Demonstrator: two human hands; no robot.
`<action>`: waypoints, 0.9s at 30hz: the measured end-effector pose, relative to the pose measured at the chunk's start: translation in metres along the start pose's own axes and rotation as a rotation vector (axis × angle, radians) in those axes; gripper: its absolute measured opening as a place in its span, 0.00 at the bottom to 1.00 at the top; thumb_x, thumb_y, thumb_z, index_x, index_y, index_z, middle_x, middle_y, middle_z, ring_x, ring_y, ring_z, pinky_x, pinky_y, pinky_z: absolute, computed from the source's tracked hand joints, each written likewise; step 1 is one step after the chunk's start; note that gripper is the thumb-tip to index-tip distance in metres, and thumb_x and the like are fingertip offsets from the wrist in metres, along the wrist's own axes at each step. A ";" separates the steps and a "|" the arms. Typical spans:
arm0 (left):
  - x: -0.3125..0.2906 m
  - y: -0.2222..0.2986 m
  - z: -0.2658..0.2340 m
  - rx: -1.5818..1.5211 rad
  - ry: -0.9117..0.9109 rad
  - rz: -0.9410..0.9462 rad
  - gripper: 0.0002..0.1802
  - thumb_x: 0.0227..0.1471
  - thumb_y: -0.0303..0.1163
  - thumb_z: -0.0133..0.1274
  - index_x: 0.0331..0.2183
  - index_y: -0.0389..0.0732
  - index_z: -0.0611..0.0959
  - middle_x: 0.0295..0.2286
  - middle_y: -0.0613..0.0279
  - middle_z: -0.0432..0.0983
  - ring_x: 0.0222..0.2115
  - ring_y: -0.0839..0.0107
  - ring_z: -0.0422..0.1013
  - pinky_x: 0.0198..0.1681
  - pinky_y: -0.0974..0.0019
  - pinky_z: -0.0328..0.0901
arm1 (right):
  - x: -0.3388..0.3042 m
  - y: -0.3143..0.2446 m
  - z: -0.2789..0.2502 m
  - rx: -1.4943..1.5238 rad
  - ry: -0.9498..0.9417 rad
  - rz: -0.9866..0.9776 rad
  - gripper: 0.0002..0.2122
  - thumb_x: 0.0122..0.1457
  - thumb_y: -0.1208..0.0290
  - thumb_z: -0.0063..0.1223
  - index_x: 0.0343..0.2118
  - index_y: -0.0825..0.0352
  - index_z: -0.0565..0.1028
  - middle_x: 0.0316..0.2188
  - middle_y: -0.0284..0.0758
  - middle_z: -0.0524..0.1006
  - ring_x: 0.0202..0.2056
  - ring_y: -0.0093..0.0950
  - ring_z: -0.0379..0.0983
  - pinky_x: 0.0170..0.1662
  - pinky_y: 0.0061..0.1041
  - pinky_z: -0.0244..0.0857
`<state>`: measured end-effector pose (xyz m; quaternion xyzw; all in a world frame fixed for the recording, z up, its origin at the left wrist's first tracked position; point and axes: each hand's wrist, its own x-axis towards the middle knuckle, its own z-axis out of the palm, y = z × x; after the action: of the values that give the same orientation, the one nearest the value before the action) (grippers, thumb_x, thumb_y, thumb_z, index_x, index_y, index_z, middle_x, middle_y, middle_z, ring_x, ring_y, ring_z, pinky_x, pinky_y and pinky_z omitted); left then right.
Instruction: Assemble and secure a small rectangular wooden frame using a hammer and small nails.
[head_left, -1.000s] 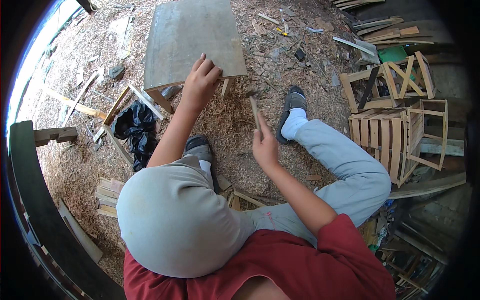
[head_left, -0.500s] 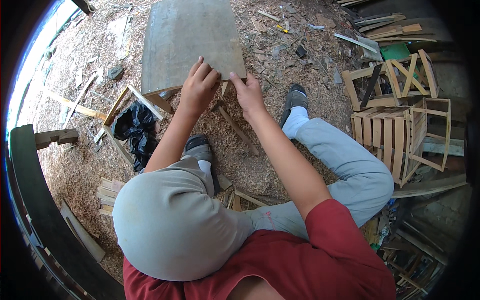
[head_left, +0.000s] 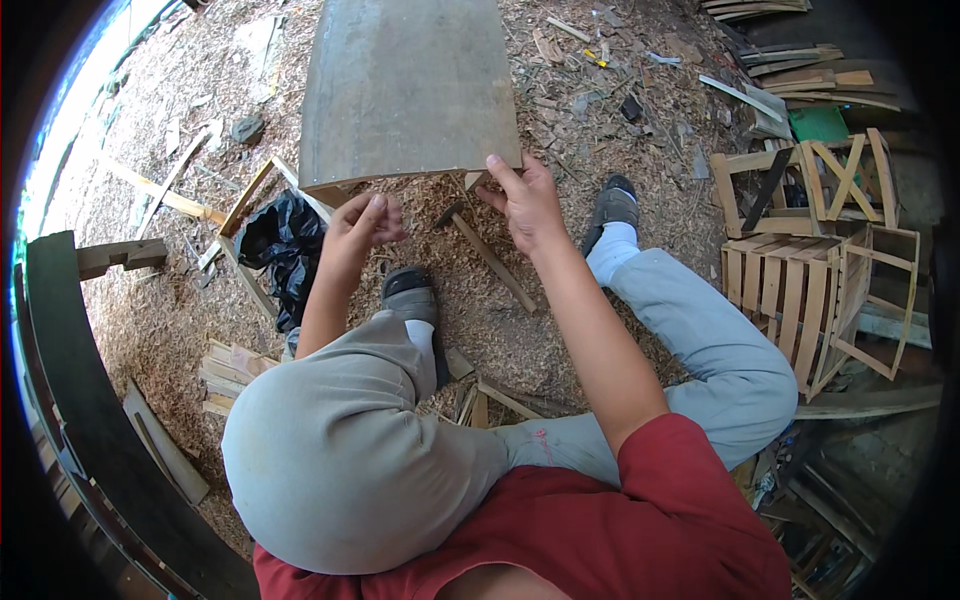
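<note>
My right hand [head_left: 527, 205] grips the near right corner of a wide grey wooden board [head_left: 410, 85], thumb on top and fingers curled round the edge. Just below the board's near left edge is my left hand [head_left: 362, 232], apart from the board. Its fingers are bent in with the thumb over them; a little blur hides whatever they may hold. Small nail-like dots run along the board's near edge, and wooden pieces show beneath it. On the shavings between my feet lies a hammer [head_left: 490, 262], its head near the board.
Left of my left hand, a black plastic bag [head_left: 285, 250] sits in a wooden frame [head_left: 240, 275]. Slatted wooden crates [head_left: 790, 280] stand at the right, with stacked planks [head_left: 820, 80] behind. Short slats [head_left: 232, 375] and scraps lie on the shavings. A dark curved beam [head_left: 85, 380] borders the left.
My left hand has come off the board's near edge and moved down and left. My right hand keeps hold of the corner. The whole view has shifted slightly.
</note>
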<state>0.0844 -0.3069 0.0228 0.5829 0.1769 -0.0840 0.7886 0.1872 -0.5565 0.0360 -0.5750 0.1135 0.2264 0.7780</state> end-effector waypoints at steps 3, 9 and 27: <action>0.019 -0.005 0.021 -0.320 0.008 0.035 0.27 0.70 0.47 0.49 0.55 0.32 0.75 0.48 0.52 0.77 0.48 0.60 0.78 0.54 0.58 0.75 | 0.006 -0.001 -0.008 0.050 -0.044 -0.030 0.12 0.67 0.69 0.60 0.51 0.61 0.76 0.47 0.29 0.80 0.48 0.24 0.77 0.52 0.33 0.76; 0.048 0.005 0.040 -0.522 0.118 0.093 0.19 0.65 0.35 0.58 0.51 0.33 0.77 0.50 0.47 0.79 0.51 0.55 0.78 0.59 0.48 0.74 | 0.009 -0.003 -0.004 0.096 -0.057 -0.019 0.13 0.66 0.66 0.63 0.50 0.62 0.77 0.45 0.28 0.80 0.47 0.22 0.76 0.51 0.28 0.73; 0.050 0.042 0.004 -0.310 -0.239 0.009 0.16 0.65 0.40 0.58 0.44 0.36 0.80 0.41 0.50 0.84 0.44 0.56 0.82 0.49 0.53 0.76 | -0.029 -0.038 -0.020 0.324 -0.173 -0.063 0.20 0.68 0.71 0.56 0.61 0.64 0.68 0.56 0.35 0.77 0.56 0.31 0.75 0.60 0.35 0.69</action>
<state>0.1460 -0.2939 0.0424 0.4412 0.0902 -0.1209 0.8846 0.1818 -0.5910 0.0748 -0.4238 0.0631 0.2294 0.8740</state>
